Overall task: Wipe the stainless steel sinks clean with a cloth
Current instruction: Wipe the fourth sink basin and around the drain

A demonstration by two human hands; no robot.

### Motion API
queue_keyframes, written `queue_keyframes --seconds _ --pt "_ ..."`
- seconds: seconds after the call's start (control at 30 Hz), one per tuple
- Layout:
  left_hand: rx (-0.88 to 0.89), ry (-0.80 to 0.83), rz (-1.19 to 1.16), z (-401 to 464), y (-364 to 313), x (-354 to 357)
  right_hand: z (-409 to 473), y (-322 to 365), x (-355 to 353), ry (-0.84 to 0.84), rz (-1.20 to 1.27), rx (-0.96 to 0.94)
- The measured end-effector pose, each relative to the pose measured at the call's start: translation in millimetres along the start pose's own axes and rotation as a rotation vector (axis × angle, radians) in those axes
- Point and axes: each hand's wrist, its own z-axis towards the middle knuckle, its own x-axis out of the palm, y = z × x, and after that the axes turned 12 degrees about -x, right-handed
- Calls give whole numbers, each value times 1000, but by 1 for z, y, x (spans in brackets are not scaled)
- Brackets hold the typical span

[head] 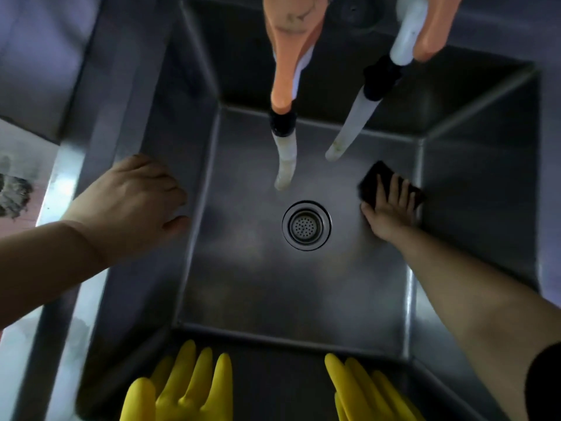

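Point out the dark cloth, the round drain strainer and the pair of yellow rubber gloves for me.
dark wiping cloth (372, 180): head view, upper-left part clear of the fingers.
round metal drain strainer (306, 225): head view, perforated centre.
yellow rubber gloves (194, 387): head view, left glove's fingers.

You are working with both hands bare: your left hand (130, 199) and your right hand (391, 211) are wearing no gloves, rings or watch that the camera is showing. Your left forearm is showing uncovered to the frame edge. On your right arm, a dark sleeve (545, 381) is sitting pushed up near the elbow.
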Motion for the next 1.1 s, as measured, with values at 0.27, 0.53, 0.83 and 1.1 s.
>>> queue_keyframes --seconds 0.27,0.53,0.83,1.1 --pt "-6 -31 -49 1 -2 -2 -133 8 55 300 -82 -92" --pt "8 -46 -54 2 -12 -22 -190 2 55 328 -355 -595" --pt "19 30 4 2 -11 -26 -135 100 45 239 -332 -1030" --pt "-28 105 4 0 -16 -38 -114 159 -11 48 273 -425"
